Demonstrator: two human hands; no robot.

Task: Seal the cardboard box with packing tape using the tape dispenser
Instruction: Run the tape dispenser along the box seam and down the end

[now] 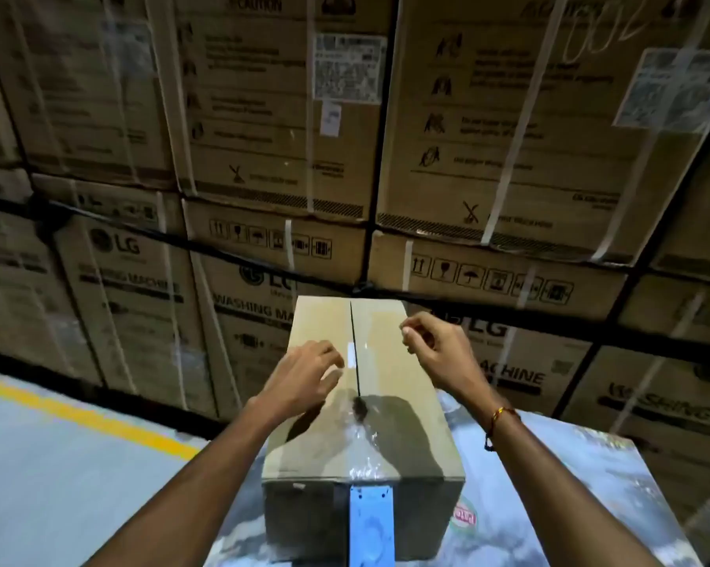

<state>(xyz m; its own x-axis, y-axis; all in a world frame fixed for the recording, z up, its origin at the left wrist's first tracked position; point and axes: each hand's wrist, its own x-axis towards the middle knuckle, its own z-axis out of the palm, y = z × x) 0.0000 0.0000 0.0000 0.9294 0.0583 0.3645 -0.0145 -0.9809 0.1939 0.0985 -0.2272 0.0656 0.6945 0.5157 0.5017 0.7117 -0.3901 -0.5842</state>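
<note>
The left hand [304, 370] was spread open on the cardboard box [398, 403], beside its seam [355, 349]. The right hand [435, 345] was loosely curled, pinching nothing discernible.

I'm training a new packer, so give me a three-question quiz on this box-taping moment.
1. True or false: the centre seam of the cardboard box is taped along its whole length.
2. Which hand lies flat on the box top: A) left hand B) right hand?
3. Fill in: the clear tape covers the seam's ___ end, seen from the person.

Key: 1 false, the far part is still an open slit. 2 A. 3 near.
</note>
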